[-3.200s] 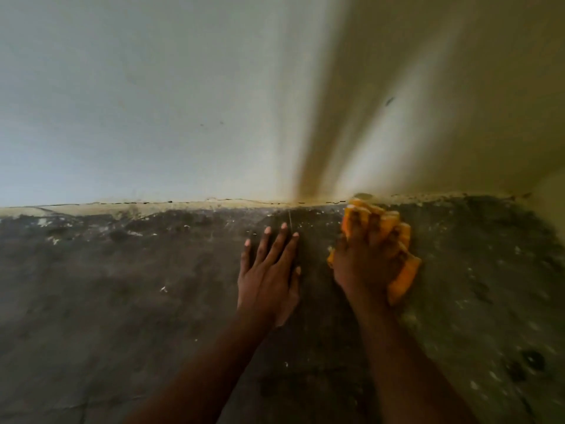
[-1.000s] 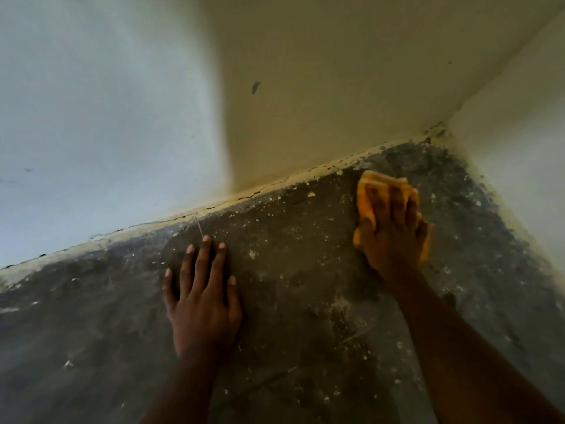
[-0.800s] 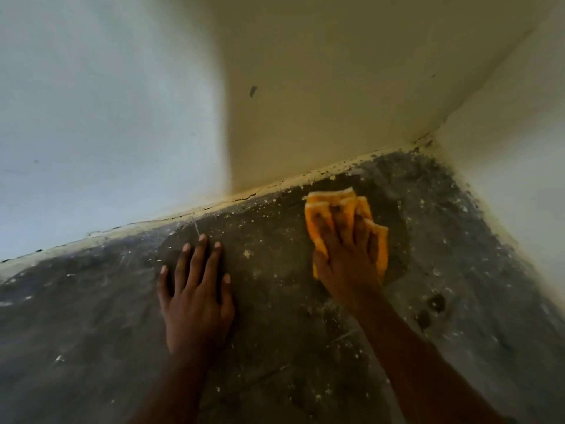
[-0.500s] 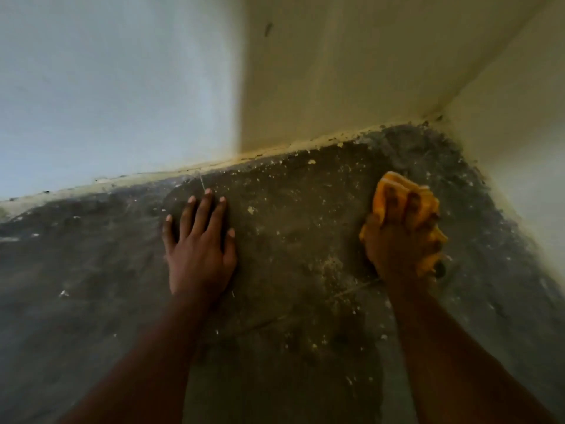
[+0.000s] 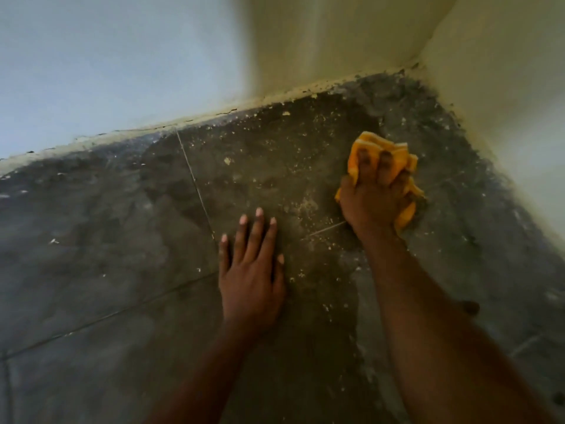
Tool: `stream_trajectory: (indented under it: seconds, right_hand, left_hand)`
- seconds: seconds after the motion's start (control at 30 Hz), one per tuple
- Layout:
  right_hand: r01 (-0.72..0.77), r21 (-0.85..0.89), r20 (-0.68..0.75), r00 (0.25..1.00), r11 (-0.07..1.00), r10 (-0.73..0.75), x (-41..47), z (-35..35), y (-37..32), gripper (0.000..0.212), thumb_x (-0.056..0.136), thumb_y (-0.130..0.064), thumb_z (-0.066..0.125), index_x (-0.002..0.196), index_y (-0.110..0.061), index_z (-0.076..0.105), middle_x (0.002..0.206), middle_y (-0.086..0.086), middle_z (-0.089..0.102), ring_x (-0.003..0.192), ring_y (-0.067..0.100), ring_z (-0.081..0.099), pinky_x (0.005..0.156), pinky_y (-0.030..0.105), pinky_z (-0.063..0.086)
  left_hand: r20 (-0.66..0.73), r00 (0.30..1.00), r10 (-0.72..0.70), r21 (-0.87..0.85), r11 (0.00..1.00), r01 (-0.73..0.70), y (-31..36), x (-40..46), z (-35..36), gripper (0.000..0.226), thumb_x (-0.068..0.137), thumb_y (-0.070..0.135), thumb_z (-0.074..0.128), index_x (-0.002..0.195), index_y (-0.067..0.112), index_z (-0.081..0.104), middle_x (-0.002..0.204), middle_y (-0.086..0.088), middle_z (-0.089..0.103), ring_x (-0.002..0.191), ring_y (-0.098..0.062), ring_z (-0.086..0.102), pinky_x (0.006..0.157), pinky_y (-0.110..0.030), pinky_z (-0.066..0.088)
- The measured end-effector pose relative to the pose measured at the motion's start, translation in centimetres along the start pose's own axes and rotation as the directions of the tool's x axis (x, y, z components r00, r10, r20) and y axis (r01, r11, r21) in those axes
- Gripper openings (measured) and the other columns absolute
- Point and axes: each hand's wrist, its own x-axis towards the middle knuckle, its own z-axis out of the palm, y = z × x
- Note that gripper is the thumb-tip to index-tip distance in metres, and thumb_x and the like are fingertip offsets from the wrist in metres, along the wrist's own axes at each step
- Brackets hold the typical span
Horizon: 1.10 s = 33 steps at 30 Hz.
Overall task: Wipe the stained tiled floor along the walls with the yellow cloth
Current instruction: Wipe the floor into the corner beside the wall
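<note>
Yellow cloth bunched, pressed on floor at two o'clock, near corner. Tiled floor dark, grimy, flecked with pale specks.

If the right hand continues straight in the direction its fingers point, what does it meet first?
Probably the speckled floor near the corner, then the base of the far wall. The right hand grips the yellow cloth; depth is uncertain.

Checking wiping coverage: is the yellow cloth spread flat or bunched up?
Bunched up: the yellow cloth is crumpled in the right hand, whose fingers curl round it.
</note>
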Motion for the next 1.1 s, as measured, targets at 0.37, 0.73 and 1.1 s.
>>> stream_trajectory:
  seconds: [0.37,0.73,1.1]
  right_hand:
    - [0.099,-0.123,-0.031,0.994,0.987,-0.104,-3.9,-2.1,9.0,0.069,0.095,-0.061,0.021,0.162,-0.050,0.012,0.176,0.001,0.003,0.158,0.044,0.007,0.121,0.073,0.011]
    - [0.417,-0.231,0.168,0.907,0.879,-0.386,-11.1,-3.0,15.8,0.071,0.090,-0.072,0.021,0.156,-0.063,-0.003,0.173,-0.018,-0.013,0.161,0.030,0.001,0.121,0.070,0.015]
    - [0.467,-0.203,0.077,0.884,0.861,-0.461,-18.4,-1.7,17.3,0.063,0.098,-0.065,0.027,0.159,-0.057,0.012,0.175,-0.010,0.002,0.161,0.033,0.007,0.120,0.065,0.017]
  left_hand:
    - [-0.070,0.995,-0.075,0.032,0.997,0.077,2.1,-3.3,1.3,0.063,0.107,0.046,0.029,0.168,0.037,0.012,0.178,0.009,0.000,0.164,-0.015,-0.004,0.132,-0.052,0.006]
    - [-0.079,0.993,-0.092,0.013,0.996,0.093,2.2,-3.4,0.9,0.061,0.109,0.046,0.026,0.167,0.038,0.013,0.177,0.010,0.003,0.164,-0.014,-0.002,0.132,-0.053,0.008]
    - [-0.082,0.993,-0.088,0.026,0.996,0.090,2.0,-3.1,1.0,0.062,0.107,0.047,0.023,0.167,0.039,0.011,0.177,0.013,-0.001,0.164,-0.012,-0.005,0.132,-0.051,0.003]
